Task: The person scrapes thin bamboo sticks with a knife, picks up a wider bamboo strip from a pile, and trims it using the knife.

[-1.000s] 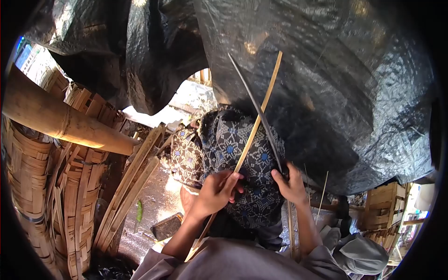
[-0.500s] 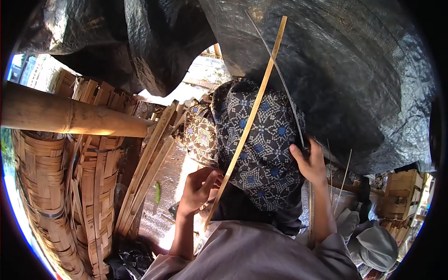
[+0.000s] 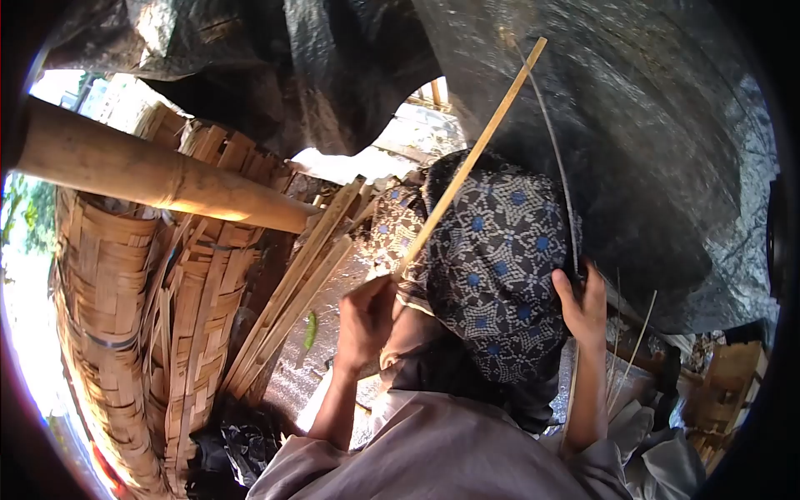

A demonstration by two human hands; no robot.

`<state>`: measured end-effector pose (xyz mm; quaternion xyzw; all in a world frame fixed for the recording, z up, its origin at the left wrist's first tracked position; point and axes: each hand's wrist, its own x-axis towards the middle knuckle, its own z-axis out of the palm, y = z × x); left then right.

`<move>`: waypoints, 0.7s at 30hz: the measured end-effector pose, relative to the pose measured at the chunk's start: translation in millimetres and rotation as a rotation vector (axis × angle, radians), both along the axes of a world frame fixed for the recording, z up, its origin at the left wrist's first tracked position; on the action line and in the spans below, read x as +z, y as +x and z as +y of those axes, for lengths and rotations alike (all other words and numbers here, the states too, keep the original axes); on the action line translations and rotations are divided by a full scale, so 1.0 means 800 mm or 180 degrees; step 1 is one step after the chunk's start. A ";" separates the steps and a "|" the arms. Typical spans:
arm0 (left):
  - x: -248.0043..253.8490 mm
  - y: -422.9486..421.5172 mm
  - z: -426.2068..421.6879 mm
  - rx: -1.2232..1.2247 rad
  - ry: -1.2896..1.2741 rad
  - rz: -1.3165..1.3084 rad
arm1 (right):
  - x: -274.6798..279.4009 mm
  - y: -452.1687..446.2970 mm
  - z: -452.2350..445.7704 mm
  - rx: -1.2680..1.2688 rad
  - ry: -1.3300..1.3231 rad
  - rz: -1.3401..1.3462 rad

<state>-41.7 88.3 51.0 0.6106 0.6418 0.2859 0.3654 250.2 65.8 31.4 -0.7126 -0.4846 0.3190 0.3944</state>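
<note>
My left hand (image 3: 365, 321) is closed, its fingers pinching the lower part of a long, flat, pale bamboo strip (image 3: 475, 158). The strip slants up and right across a patterned dark cloth (image 3: 500, 275) draped over my lap. To the right of that cloth, my right hand (image 3: 585, 307) is closed around the lower part of a thin, grey, slightly curved strip (image 3: 557, 137). Its material is unclear, and a dark thing in the grip is mostly hidden by my fingers. Near their upper ends the two strips cross.
A thick bamboo pole (image 3: 167, 179) juts in from the left above tall woven bamboo baskets (image 3: 104, 283). Split bamboo lengths (image 3: 292, 287) lean beside them. Dark plastic sheeting (image 3: 650, 158) hangs ahead and right. A wooden crate (image 3: 727, 379) stands at far right.
My left hand has risen and closed on the bamboo strip, whose lower end no longer shows below the hand. The whole view has shifted, with the scene lying further right.
</note>
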 end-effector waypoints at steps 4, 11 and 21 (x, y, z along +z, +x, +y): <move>0.017 -0.037 0.028 -0.0120 0.0816 0.0775 | -0.001 0.003 0.000 0.0063 -0.0210 -0.0011; -0.007 -0.132 0.057 -0.0268 0.1053 0.1590 | 0.002 0.001 -0.001 0.0071 -0.0065 -0.0372; -0.088 -0.330 0.021 0.1059 -0.1053 0.3121 | -0.018 0.003 -0.007 -0.0077 -0.0080 -0.0543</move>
